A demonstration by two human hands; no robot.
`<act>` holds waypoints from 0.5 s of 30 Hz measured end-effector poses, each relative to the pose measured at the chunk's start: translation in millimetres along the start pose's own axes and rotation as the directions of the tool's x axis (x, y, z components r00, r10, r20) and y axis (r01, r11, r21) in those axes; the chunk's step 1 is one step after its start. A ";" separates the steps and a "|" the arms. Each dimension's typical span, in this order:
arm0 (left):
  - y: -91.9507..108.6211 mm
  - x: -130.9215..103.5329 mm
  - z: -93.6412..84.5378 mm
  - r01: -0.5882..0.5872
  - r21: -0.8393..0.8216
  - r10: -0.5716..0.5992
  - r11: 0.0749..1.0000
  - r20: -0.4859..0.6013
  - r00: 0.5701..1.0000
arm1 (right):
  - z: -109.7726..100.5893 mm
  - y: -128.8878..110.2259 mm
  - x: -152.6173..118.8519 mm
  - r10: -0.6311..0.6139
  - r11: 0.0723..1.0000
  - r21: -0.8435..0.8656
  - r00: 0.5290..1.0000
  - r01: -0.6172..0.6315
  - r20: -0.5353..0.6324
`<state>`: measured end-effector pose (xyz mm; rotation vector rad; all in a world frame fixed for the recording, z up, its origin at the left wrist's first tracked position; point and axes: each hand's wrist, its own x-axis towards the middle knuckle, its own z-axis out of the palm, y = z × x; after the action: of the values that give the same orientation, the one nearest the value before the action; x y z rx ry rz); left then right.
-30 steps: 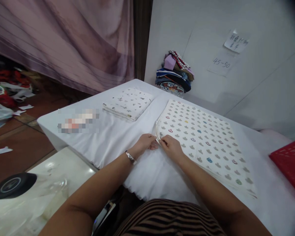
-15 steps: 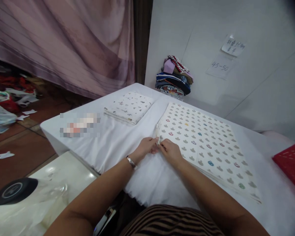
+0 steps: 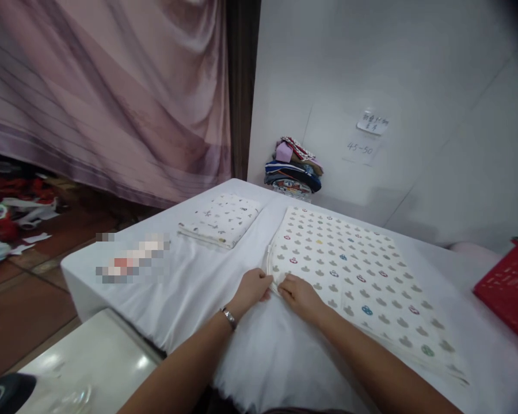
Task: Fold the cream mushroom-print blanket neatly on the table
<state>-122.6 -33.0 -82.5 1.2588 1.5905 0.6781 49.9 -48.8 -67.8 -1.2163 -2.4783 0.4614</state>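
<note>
A cream cloth (image 3: pixel 349 270) printed with grey, red and blue shapes lies folded in layers on the white-covered table (image 3: pixel 207 282). Its near left corner is pinched by both hands. My left hand (image 3: pixel 252 287), with a silver bracelet at the wrist, is closed on the corner's left edge. Close beside it, my right hand (image 3: pixel 301 296) grips the near edge with fingers curled. Farther left on the table rests a second folded white cloth (image 3: pixel 224 219) with small dark prints. The fingertips and the cloth layers between them are partly hidden.
A pile of folded clothes (image 3: pixel 292 167) stands against the wall at the back. At the right edge sits a red bag (image 3: pixel 509 287). A blurred-out item (image 3: pixel 132 259) lies on the table's left. Lower left is a glossy white surface (image 3: pixel 95 351) with a dark round object (image 3: pixel 8 394).
The view has tilted upward, so the table and cloths appear lower. My hands stay at the cloth's corner, now slightly farther apart along its edge.
</note>
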 end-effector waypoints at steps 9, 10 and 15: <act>10.5 -5.4 -8.3 -0.114 0.514 0.199 0.850 -0.113 0.973 | -7.0 8.7 -15.7 0.021 0.999 -0.027 0.996 -0.024 -0.087; 11.6 -4.8 -9.0 -0.112 0.540 0.199 0.834 -0.105 0.974 | -9.3 11.9 -19.4 0.049 0.997 -0.047 0.993 -0.054 -0.108; 16.1 -0.2 -11.8 -0.088 0.589 0.146 0.803 -0.051 0.988 | -21.1 27.9 -42.5 0.080 0.995 -0.057 0.991 -0.087 -0.111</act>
<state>-126.8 -26.5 -64.1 1.8098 1.8918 0.3193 102.9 -63.8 -67.7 -1.3366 -2.3733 0.3334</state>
